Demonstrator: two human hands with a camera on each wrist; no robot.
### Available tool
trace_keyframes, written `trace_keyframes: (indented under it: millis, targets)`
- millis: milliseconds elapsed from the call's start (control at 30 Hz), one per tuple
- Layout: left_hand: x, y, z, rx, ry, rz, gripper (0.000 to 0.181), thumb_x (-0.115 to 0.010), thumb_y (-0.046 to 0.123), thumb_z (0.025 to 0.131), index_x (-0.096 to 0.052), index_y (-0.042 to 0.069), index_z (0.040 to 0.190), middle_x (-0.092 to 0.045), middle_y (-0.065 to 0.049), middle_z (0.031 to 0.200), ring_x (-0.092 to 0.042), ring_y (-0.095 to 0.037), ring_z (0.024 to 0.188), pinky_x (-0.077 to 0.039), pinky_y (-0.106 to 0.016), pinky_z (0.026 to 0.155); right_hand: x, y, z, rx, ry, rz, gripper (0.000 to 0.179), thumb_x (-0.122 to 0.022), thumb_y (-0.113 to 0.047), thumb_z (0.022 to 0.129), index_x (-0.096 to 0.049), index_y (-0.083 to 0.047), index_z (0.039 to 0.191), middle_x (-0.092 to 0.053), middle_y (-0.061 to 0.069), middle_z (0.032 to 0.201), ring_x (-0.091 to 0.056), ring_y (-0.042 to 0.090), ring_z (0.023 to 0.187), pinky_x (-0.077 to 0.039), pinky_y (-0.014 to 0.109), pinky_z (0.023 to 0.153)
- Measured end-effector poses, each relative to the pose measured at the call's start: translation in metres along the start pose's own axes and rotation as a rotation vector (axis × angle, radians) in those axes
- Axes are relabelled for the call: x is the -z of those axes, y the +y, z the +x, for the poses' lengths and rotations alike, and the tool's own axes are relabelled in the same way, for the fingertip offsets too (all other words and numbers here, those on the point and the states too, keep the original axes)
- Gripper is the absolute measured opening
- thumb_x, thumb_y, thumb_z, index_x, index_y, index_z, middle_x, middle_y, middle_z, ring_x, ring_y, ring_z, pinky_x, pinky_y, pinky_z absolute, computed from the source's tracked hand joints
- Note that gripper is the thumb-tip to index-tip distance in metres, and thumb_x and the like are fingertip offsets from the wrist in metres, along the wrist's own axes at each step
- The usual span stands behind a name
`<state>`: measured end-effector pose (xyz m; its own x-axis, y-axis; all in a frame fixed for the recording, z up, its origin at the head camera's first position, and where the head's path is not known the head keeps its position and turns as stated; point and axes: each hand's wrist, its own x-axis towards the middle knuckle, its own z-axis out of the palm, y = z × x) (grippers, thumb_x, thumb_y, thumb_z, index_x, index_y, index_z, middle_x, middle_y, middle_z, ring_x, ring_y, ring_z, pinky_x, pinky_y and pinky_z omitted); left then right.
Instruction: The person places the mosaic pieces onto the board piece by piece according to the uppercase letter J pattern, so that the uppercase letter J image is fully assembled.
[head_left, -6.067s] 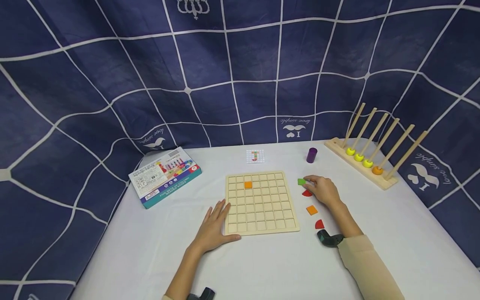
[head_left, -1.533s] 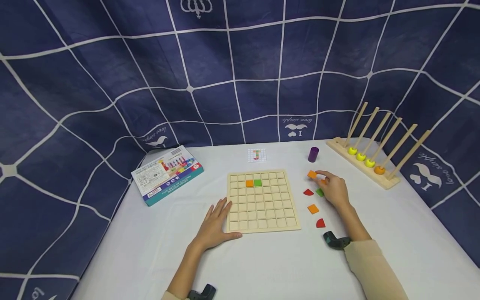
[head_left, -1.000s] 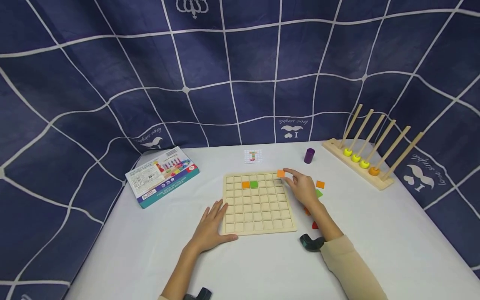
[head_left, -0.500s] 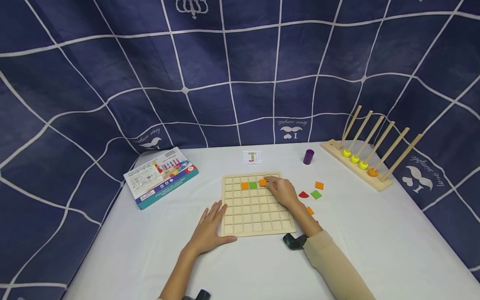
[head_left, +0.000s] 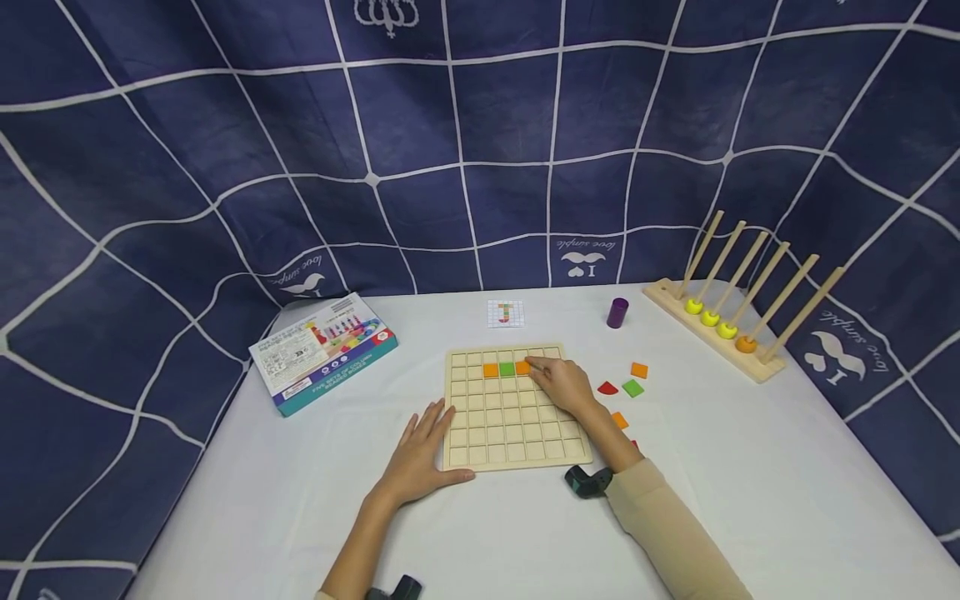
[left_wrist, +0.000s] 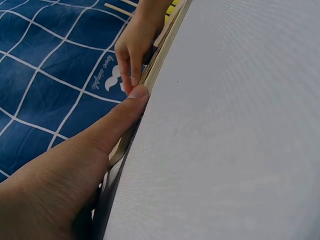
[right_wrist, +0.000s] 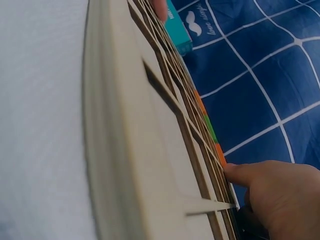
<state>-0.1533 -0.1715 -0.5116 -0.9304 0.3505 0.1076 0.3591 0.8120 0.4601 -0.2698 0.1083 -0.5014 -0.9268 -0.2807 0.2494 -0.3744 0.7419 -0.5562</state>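
A wooden grid board [head_left: 516, 429] lies on the table. In one of its rows sit an orange square tile [head_left: 491, 371], a green square tile [head_left: 507, 369] and a second orange square tile [head_left: 522, 367], side by side. The fingers and thumb of my right hand [head_left: 566, 385] pinch that rightmost orange tile at its cell; the fingertips partly cover it. My left hand [head_left: 418, 454] rests at the board's left edge and lower left corner, fingers spread. In the left wrist view, the left thumb [left_wrist: 117, 120] lies along the board's edge.
Right of the board lie an orange tile [head_left: 639, 370], a green tile [head_left: 633, 388], a red quarter-circle [head_left: 607, 388], another orange tile [head_left: 619, 421] and a half-hidden red piece. Behind are a pattern card [head_left: 506, 313], purple cylinder [head_left: 617, 312], peg stand [head_left: 712, 333] and box [head_left: 322, 354].
My right hand has put a green tile on the board, then carried an orange tile leftward from the loose pieces and lowered it beside the green one. The left hand has stayed on the board.
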Motion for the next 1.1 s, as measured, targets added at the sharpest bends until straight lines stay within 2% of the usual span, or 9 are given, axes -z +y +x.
trace_keyframes:
  millis: [67, 133, 200, 267, 333, 433, 533, 900, 1100]
  targets:
    - [0.0, 0.0, 0.0, -0.003, 0.006, 0.0, 0.11, -0.058, 0.077, 0.065, -0.026, 0.009, 0.146, -0.017, -0.008, 0.153, -0.008, -0.02, 0.14, -0.002, -0.039, 0.112, 0.001, 0.0, 0.0, 0.005, -0.003, 0.001, 0.033, -0.06, -0.025, 0.091, -0.063, -0.013, 0.121, -0.067, 0.009, 0.107, -0.064, 0.021, 0.083, -0.051, 0.041, 0.071]
    - [0.0, 0.0, -0.001, -0.009, 0.005, 0.002, 0.11, -0.059, 0.076, 0.065, -0.026, 0.009, 0.146, -0.017, -0.008, 0.152, -0.009, -0.021, 0.14, -0.002, -0.039, 0.112, 0.002, -0.001, -0.002, 0.006, -0.006, 0.011, 0.034, -0.061, -0.025, 0.09, -0.062, -0.012, 0.122, -0.069, 0.012, 0.087, -0.059, 0.017, 0.07, -0.05, 0.038, 0.067]
    - [-0.001, 0.0, -0.001, -0.015, 0.001, 0.008, 0.11, -0.058, 0.076, 0.066, -0.026, 0.009, 0.146, -0.017, -0.009, 0.152, -0.009, -0.021, 0.14, -0.002, -0.039, 0.112, 0.004, -0.001, -0.004, 0.007, -0.001, 0.035, 0.035, -0.062, -0.023, 0.089, -0.062, -0.011, 0.122, -0.065, 0.011, 0.068, -0.048, 0.012, 0.058, -0.047, 0.034, 0.06]
    - [-0.002, 0.0, -0.001, -0.014, -0.005, 0.013, 0.11, -0.058, 0.076, 0.066, -0.025, 0.009, 0.146, -0.016, -0.009, 0.152, -0.008, -0.021, 0.14, -0.001, -0.038, 0.112, 0.008, -0.001, -0.007, 0.009, -0.008, 0.064, 0.035, -0.063, -0.022, 0.089, -0.062, -0.01, 0.122, -0.051, 0.007, 0.051, -0.034, 0.01, 0.049, -0.04, 0.031, 0.052]
    - [-0.002, 0.0, -0.001, -0.014, 0.001, 0.011, 0.11, -0.058, 0.076, 0.065, -0.026, 0.009, 0.146, -0.017, -0.009, 0.152, -0.009, -0.021, 0.14, -0.001, -0.038, 0.112, 0.013, -0.001, -0.01, 0.017, -0.008, 0.094, 0.035, -0.063, -0.021, 0.089, -0.062, -0.009, 0.122, -0.043, 0.002, 0.046, -0.027, 0.007, 0.045, -0.033, 0.028, 0.044]
    - [-0.002, -0.001, -0.001, -0.011, 0.007, 0.012, 0.11, -0.059, 0.076, 0.065, -0.026, 0.009, 0.146, -0.017, -0.009, 0.152, -0.009, -0.021, 0.14, -0.001, -0.038, 0.112, 0.023, 0.002, -0.015, 0.033, -0.003, 0.113, 0.034, -0.063, -0.021, 0.089, -0.062, -0.009, 0.121, -0.031, -0.005, 0.044, -0.022, 0.006, 0.042, -0.024, 0.024, 0.039]
    - [-0.001, -0.001, 0.0, -0.011, 0.007, 0.012, 0.11, -0.059, 0.075, 0.065, -0.026, 0.009, 0.146, -0.016, -0.009, 0.152, -0.009, -0.022, 0.14, -0.001, -0.038, 0.112, 0.035, 0.008, -0.021, 0.039, 0.034, 0.092, 0.032, -0.065, -0.022, 0.087, -0.064, -0.01, 0.118, -0.028, -0.008, 0.045, -0.022, 0.005, 0.041, -0.023, 0.023, 0.039]
    - [0.0, 0.001, 0.0, -0.002, 0.001, 0.018, 0.111, -0.057, 0.077, 0.064, -0.026, 0.009, 0.146, -0.016, -0.008, 0.153, -0.008, -0.021, 0.14, -0.001, -0.039, 0.112, 0.088, 0.053, -0.051, -0.012, 0.211, 0.005, 0.034, -0.07, -0.023, 0.083, -0.065, -0.01, 0.114, -0.031, -0.007, 0.049, -0.026, 0.009, 0.042, -0.024, 0.025, 0.039]
    - [-0.001, 0.0, 0.0, -0.001, 0.003, 0.01, 0.111, -0.058, 0.077, 0.064, -0.026, 0.01, 0.146, -0.017, -0.008, 0.152, -0.009, -0.021, 0.14, -0.002, -0.039, 0.112, 0.103, 0.077, -0.062, -0.043, 0.298, 0.008, 0.035, -0.071, -0.021, 0.082, -0.065, -0.007, 0.114, -0.03, -0.006, 0.049, -0.024, 0.007, 0.043, -0.023, 0.026, 0.038]
